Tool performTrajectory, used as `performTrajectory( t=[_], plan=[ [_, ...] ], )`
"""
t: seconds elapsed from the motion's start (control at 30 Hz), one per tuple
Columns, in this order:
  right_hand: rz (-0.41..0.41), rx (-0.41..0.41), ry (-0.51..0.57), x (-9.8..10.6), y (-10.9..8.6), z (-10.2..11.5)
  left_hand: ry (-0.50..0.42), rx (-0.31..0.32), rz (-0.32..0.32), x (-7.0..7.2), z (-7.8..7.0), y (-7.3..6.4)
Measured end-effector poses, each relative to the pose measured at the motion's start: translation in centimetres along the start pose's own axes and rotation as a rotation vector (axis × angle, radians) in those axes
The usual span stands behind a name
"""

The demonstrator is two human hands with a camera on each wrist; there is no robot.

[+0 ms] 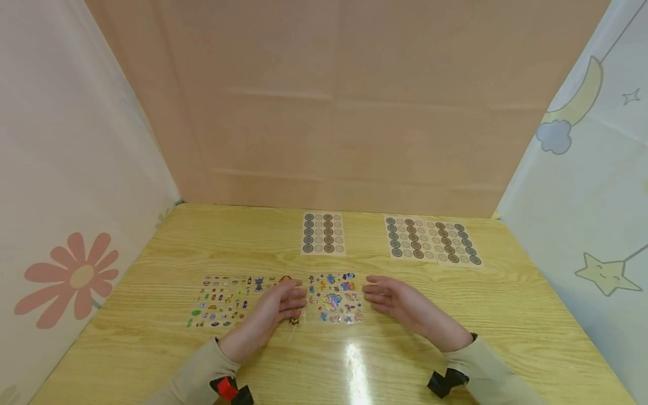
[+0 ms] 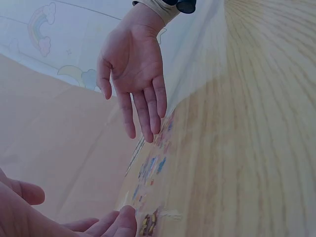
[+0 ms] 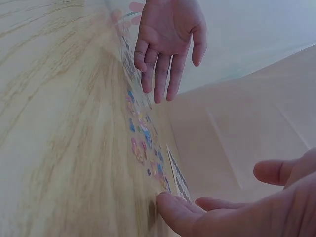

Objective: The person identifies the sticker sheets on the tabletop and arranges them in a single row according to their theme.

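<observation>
A clear sticker sheet (image 1: 332, 301) with colourful pony-like figures lies flat on the table between my two hands. At its left edge is my left hand (image 1: 275, 306), palm turned inward, fingers extended and holding nothing. My right hand (image 1: 402, 304) mirrors it by the right edge, its fingers loosely straight and nothing in them. The left wrist view shows the right palm (image 2: 138, 66) facing across. Left of the pony sheet lies another clear sticker sheet (image 1: 223, 301) with rows of tiny pictures. Cartoon stickers (image 1: 259, 284) beside it are partly hidden by the left hand.
Farther back on the wood-grain table (image 1: 152, 360) lies a paper sheet (image 1: 323, 233) with columns of round prints. Two similar overlapping sheets (image 1: 432, 241) lie at the back right. A peach backdrop (image 1: 324, 112) rises behind, with printed white panels at both sides.
</observation>
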State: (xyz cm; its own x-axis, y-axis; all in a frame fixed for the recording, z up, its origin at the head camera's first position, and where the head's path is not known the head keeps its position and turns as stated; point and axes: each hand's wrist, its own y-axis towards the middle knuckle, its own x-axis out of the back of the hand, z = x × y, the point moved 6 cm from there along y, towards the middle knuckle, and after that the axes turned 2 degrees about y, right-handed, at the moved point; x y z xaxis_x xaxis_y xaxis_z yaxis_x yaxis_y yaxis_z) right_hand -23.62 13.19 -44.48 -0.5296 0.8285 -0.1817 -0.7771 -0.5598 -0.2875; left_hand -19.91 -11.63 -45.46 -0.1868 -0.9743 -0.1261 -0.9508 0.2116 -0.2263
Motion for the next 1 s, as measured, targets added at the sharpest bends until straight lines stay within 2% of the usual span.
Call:
performTrajectory(
  t=[0.13,0.27,0.37,0.47,0.6,0.7,0.77,1.0],
  plan=[
    [0.002,0.006,0.018,0.1,0.1,0.6,-0.029,0.005,0.008,0.5,-0.7,0.4],
    [0.013,0.032,0.024,0.1,0.5,1.9,-0.083,-0.005,0.035,1.4,-2.4,1.3],
    [0.035,0.067,0.026,0.2,1.0,3.1,-0.118,-0.034,0.076,2.2,-4.1,2.1],
    [0.072,0.080,0.075,0.3,1.7,4.3,-0.172,-0.048,0.147,3.0,-5.6,3.1],
    [0.114,0.059,0.200,0.9,2.8,5.5,-0.300,-0.017,0.211,4.1,-6.8,4.6],
    [0.122,0.040,0.283,1.5,3.8,6.0,-0.376,0.021,0.216,4.9,-7.1,5.9],
    [0.108,0.030,0.312,2.0,4.5,6.3,-0.395,0.040,0.231,5.2,-7.1,6.7],
    [0.065,0.015,0.319,3.0,7.0,7.0,-0.512,0.120,0.201,6.2,-6.3,9.5]
  ],
)
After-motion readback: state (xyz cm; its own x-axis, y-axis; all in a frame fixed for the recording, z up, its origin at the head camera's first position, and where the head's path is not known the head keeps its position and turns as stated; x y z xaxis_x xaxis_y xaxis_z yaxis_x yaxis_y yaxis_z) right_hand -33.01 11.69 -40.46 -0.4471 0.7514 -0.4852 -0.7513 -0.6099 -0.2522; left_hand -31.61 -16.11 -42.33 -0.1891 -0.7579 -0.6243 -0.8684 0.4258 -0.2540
